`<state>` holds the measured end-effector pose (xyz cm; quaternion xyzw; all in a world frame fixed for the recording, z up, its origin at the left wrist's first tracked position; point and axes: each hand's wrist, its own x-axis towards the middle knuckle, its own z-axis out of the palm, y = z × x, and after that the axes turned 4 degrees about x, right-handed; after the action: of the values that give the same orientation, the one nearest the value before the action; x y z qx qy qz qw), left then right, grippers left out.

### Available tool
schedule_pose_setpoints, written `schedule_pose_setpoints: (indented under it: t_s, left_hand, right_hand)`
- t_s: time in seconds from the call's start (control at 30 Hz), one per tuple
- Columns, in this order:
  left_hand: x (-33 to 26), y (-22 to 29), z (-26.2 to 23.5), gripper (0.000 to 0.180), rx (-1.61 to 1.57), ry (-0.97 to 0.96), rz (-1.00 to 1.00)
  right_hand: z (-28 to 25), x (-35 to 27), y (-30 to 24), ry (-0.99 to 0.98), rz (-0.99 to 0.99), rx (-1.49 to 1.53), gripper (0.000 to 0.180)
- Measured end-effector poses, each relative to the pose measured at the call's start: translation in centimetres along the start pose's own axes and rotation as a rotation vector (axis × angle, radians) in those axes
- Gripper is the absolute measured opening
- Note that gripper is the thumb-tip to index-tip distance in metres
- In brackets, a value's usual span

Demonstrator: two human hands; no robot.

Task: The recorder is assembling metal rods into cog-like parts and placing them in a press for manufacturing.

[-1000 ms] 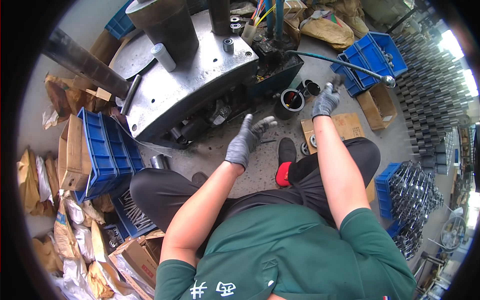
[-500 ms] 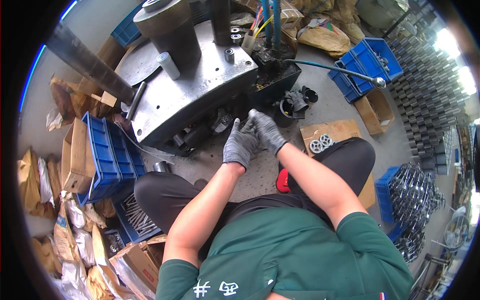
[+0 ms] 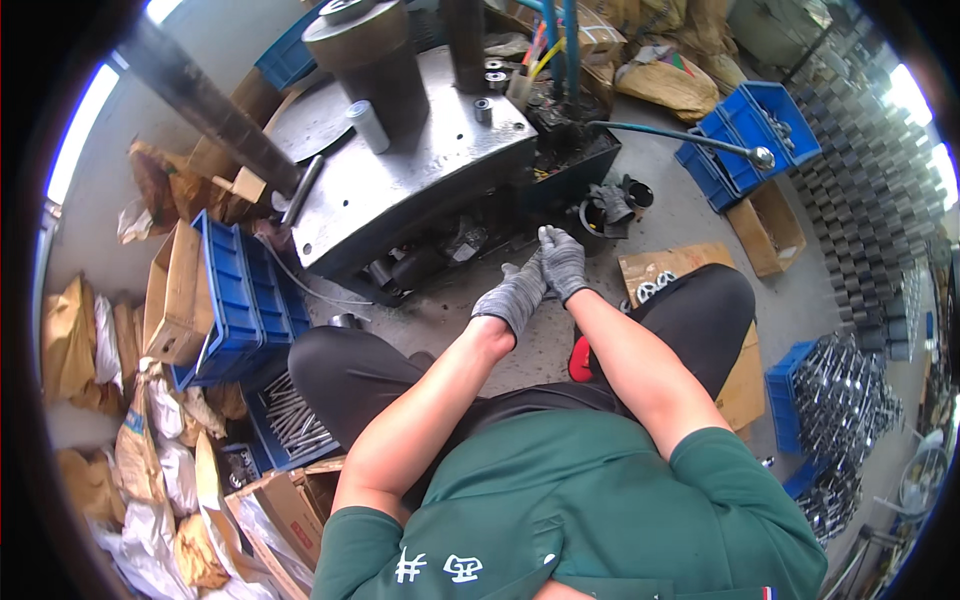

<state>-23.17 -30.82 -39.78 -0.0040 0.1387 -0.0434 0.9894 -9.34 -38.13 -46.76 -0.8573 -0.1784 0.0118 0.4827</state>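
My left hand [image 3: 512, 298], in a grey knitted glove, is held in front of my knees with its thumb apart and its fingers reaching toward the other hand. My right hand [image 3: 565, 265], gloved alike, presses against the left fingers. Its own fingers are bent and close together, and what lies between the palms is hidden. Beyond both hands stands a heavy steel press table [image 3: 445, 145]. On its top are a light grey cylinder [image 3: 368, 127], a small metal bushing [image 3: 483, 109] and a dark rod [image 3: 304, 190].
Blue crates [image 3: 232, 300] and a carton [image 3: 178, 295] stand left, above a crate of metal rods [image 3: 297, 420]. On the right are cardboard [image 3: 690, 262] with metal wheels [image 3: 655, 287], a bucket [image 3: 597, 219], a lever [image 3: 680, 136], stacked tubes [image 3: 850, 200] and a pile of shiny parts [image 3: 838, 400].
The view has shifted a little, so the surroundings sit farther right. My hands stay together; the left fingers now lie more against the right palm.
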Motion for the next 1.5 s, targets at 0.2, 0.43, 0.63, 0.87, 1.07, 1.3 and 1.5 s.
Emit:
schedule_pose_setpoints:
  t_s: [0.2, 0.43, 0.63, 0.87, 1.07, 1.3, 1.5]
  left_hand:
    - [-0.5, 3.8, 1.3, 0.056, 0.66, 0.774, 0.252]
    - [1.2, 4.7, -2.1, 0.024, 2.48, 0.749, 0.756]
    - [3.5, 6.6, -6.7, 0.027, 2.178, 0.97, 0.781]
    - [0.8, 6.1, -5.2, 0.03, 2.383, 0.808, 0.745]
    - [-0.1, 4.2, -3.5, 0.04, 2.686, 0.523, 0.823]
    - [2.5, 5.1, -4.8, 0.038, 2.541, 0.584, 0.943]
    - [2.6, 2.4, -1.7, 0.032, 1.598, 0.39, 0.444]
  right_hand:
    - [-0.6, -1.0, -4.5, -0.328, 0.721, 1.146, 0.048]
    - [1.8, -5.1, -7.8, -0.509, 0.89, 1.352, 0.062]
    - [0.3, -6.2, -8.6, -0.608, 0.964, 1.435, 0.083]
    - [-4.1, -6.0, -9.9, -1.019, 0.983, 1.449, 0.069]
    - [-7.1, -7.5, -11.3, -0.874, 0.996, 1.476, 0.063]
    - [-7.8, -7.3, -9.3, -0.894, 0.974, 1.825, 0.063]
    - [-6.1, -5.6, -3.2, -0.912, 0.764, 1.689, 0.052]
